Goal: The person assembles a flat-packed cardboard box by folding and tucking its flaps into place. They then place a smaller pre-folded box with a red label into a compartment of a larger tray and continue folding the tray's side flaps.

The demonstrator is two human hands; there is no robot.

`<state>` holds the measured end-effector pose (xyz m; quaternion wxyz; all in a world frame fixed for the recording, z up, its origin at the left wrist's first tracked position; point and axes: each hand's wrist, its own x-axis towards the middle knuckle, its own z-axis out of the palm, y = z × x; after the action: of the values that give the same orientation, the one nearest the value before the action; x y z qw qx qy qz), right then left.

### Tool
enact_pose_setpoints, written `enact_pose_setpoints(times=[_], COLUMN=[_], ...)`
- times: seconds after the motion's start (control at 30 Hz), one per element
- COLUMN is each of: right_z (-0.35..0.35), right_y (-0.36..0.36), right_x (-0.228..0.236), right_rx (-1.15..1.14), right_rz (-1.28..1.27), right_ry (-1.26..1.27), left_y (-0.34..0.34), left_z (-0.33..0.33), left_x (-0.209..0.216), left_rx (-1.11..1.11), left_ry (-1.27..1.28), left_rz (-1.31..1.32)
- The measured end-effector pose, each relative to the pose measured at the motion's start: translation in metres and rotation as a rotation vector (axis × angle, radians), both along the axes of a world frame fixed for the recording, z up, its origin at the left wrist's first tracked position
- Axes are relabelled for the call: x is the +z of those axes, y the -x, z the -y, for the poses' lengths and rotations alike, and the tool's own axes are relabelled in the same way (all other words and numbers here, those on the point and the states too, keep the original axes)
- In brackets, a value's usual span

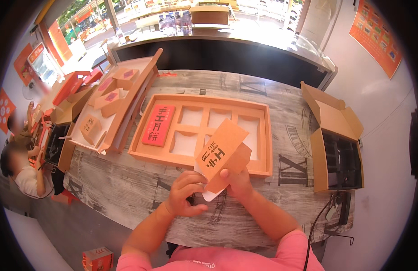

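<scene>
My right hand (238, 183) grips a small brown kraft carton (221, 151) with black lettering, the thumb pressed on its front. The carton is tilted, with flaps sticking out at its right side and a white inner side showing at its lower end. My left hand (186, 194) is beside that lower end, its thumb spread from the bent fingers; the fingertips are at the white edge, and I cannot tell if they touch it. Beyond lies a shallow brown gift box (200, 169) with square compartments, partly covered by the carton. A red card panel (158, 125) sits in its left end.
Left of the gift box, a large brown tray (123, 108) holds several small cartons. At the right edge stands an open corrugated box (337, 158) with black contents. Two people (25, 178) are at the far left. A dark-fronted counter (218, 54) borders the table's far side.
</scene>
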<state>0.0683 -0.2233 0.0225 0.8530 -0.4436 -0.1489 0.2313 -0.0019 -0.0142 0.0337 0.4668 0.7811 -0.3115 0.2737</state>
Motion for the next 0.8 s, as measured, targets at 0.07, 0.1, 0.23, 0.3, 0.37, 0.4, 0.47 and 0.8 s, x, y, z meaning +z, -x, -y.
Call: enact_pose_setpoints(times=[0.07,0.1,0.23,0.3,0.37,0.4,0.47,0.8], right_z=[-0.001,-0.004,-0.012,-0.015,-0.015,-0.013,-0.020,-0.021], right_y=[-0.006,-0.007,0.013,0.019,0.019,0.018,0.017,0.026], right_x=[0.000,0.002,0.008,0.004,0.000,0.000,0.006,0.018], right_rx=[-0.136,-0.154,-0.109,-0.065,-0.052,-0.055,-0.173,-0.057], right_rz=[0.288,0.370,0.423,0.391,0.419,0.439,0.684,0.379], right_ry=[0.131,0.183,0.291,0.253,0.285,0.322,0.409,0.129], left_y=[0.002,0.003,0.010,0.009,0.008,0.007,0.010,0.020], left_z=[-0.007,-0.012,-0.012,-0.005,-0.004,-0.004,-0.006,-0.010], left_x=[-0.003,-0.008,-0.012,-0.006,-0.004,-0.008,-0.010,-0.024], left_rx=[0.054,0.081,0.063,0.015,-0.012,-0.012,0.018,-0.165], left_ry=[0.048,0.101,0.092,0.079,0.098,0.125,0.161,0.684], left_rz=[0.006,-0.030,-0.036,-0.008,-0.023,-0.054,-0.110,-0.611])
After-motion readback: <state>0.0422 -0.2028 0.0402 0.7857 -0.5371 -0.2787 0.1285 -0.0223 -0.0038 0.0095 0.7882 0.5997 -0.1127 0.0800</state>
